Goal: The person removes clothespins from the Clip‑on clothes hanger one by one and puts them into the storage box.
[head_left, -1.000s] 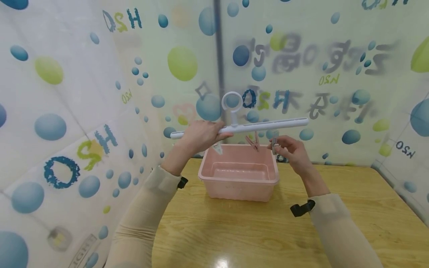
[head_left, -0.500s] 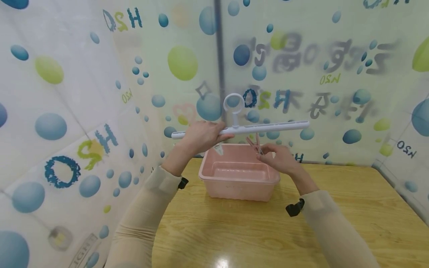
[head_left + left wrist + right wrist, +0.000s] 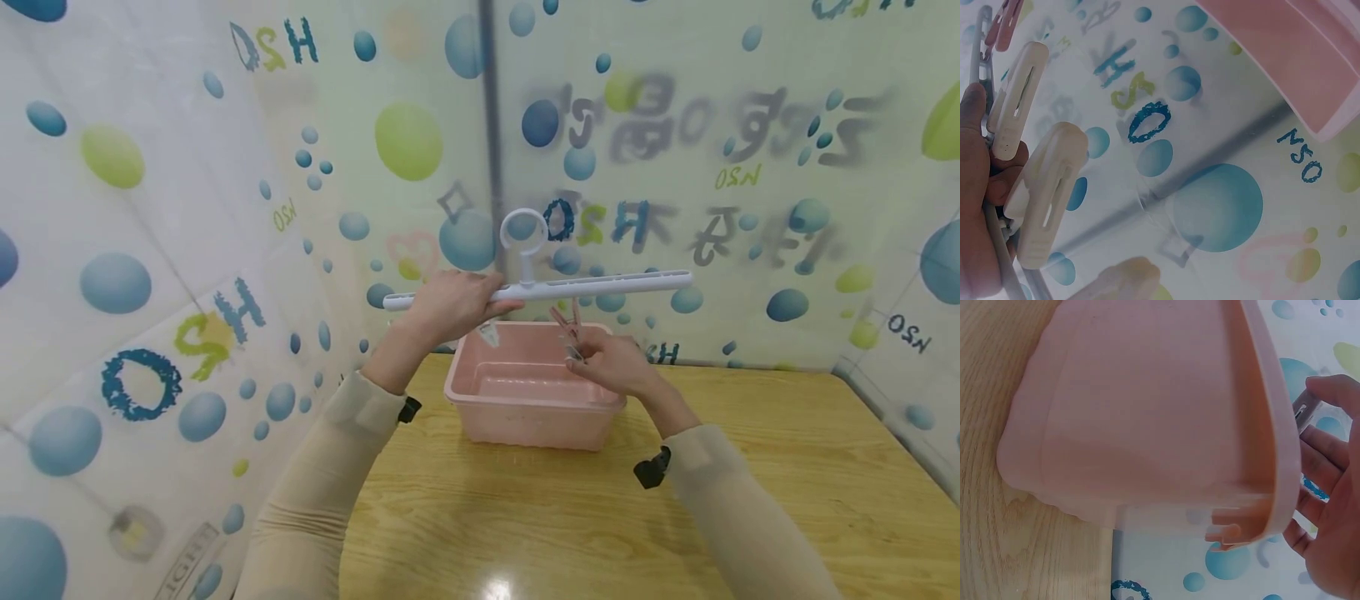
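Observation:
My left hand grips the bar of a white clip hanger, which has a ring on top and is held above the pink basin. White clips hang under the bar beside my left fingers. A pink clip hangs farther along it. My right hand is below the bar, over the basin's right side. Its thumb and fingers pinch a small grey clip, just under the pink clip in the head view.
The pink basin stands at the back of a wooden table. Behind it hangs a curtain printed with dots and letters, which also runs along the left side.
My right hand has moved left and slightly down with the grey clip, from the basin's right edge to below the pink clip. My left hand has barely moved; the hanger dipped slightly.

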The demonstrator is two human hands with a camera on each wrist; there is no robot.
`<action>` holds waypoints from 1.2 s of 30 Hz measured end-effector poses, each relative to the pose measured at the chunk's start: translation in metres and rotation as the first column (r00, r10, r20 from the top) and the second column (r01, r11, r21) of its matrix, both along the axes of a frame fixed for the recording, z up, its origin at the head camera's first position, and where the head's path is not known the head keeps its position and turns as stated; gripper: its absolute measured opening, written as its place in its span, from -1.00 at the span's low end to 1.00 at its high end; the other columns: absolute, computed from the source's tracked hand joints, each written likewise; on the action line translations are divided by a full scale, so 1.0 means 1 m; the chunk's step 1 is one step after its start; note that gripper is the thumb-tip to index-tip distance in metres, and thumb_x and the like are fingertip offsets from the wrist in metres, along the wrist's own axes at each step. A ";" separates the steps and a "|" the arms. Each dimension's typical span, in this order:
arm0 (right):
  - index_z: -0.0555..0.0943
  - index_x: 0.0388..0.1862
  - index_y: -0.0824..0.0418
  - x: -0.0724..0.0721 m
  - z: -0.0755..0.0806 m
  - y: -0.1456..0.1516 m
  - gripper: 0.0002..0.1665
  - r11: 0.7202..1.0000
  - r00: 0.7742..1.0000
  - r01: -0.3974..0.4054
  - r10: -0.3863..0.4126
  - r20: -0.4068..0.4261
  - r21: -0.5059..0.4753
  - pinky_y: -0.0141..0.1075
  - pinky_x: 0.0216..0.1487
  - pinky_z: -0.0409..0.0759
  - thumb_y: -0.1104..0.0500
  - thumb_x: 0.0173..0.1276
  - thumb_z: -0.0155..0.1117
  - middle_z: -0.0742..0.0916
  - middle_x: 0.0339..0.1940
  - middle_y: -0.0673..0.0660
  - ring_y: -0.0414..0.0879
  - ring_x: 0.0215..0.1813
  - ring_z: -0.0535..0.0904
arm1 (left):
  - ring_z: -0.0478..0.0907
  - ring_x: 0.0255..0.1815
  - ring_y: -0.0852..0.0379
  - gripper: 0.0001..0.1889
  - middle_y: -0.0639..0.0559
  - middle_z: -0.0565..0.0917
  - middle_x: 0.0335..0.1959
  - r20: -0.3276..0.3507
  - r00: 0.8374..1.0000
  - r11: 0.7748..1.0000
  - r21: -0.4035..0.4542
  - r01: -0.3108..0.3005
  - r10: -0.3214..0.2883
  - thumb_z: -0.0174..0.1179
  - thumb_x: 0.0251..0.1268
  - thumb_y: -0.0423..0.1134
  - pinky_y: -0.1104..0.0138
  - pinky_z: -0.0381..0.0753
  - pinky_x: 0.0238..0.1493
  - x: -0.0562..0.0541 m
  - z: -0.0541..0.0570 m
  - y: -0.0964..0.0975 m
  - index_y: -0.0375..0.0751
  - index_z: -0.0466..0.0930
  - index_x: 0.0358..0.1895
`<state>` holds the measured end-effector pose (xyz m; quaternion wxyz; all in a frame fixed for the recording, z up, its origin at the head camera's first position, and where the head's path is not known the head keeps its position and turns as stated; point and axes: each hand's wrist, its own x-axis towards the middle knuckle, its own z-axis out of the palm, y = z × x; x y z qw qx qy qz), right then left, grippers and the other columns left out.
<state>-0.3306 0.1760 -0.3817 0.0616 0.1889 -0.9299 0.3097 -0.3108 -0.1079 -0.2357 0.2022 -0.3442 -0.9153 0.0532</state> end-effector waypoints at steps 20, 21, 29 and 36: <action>0.64 0.13 0.06 0.002 0.002 -0.003 -0.55 0.997 0.997 0.045 -0.041 0.062 -0.059 0.04 0.09 0.61 -0.11 0.36 0.30 0.77 -0.01 0.08 0.09 0.09 0.66 | 0.42 -0.62 0.12 -0.52 0.12 0.44 -0.63 0.012 1.000 1.000 -0.003 -0.007 0.007 -0.13 0.48 0.34 0.29 0.27 -0.59 -0.002 -0.001 0.001 0.01 0.43 -0.28; 0.65 0.11 0.05 0.003 0.003 -0.003 -0.57 0.997 0.998 0.050 -0.047 0.053 -0.062 0.05 0.09 0.60 -0.11 0.36 0.30 0.77 -0.01 0.08 0.09 0.08 0.66 | 0.43 -0.62 0.12 -0.52 0.12 0.44 -0.63 0.011 1.000 1.000 -0.004 -0.006 0.006 -0.13 0.48 0.34 0.29 0.27 -0.59 -0.002 0.000 0.001 0.00 0.43 -0.27; 0.59 0.23 0.11 0.024 0.026 0.001 -0.45 0.992 0.986 0.051 -0.067 -0.153 -0.112 0.15 0.08 0.55 -0.14 0.37 0.26 0.77 -0.02 0.15 0.16 0.07 0.66 | 0.43 -0.61 0.14 -0.52 0.12 0.44 -0.61 0.023 1.000 1.000 -0.004 -0.008 0.008 -0.16 0.49 0.35 0.30 0.28 -0.59 -0.003 0.001 0.001 0.02 0.43 -0.27; 0.55 0.29 0.11 0.040 0.037 0.006 -0.36 0.996 0.944 0.022 -0.050 -0.327 -0.088 0.17 0.06 0.53 -0.21 0.37 0.24 0.78 -0.04 0.15 0.16 0.03 0.66 | 0.42 -0.61 0.12 -0.51 0.10 0.44 -0.61 0.000 1.000 1.000 -0.009 -0.011 0.011 -0.17 0.48 0.36 0.29 0.28 -0.60 -0.001 0.004 0.003 0.02 0.42 -0.29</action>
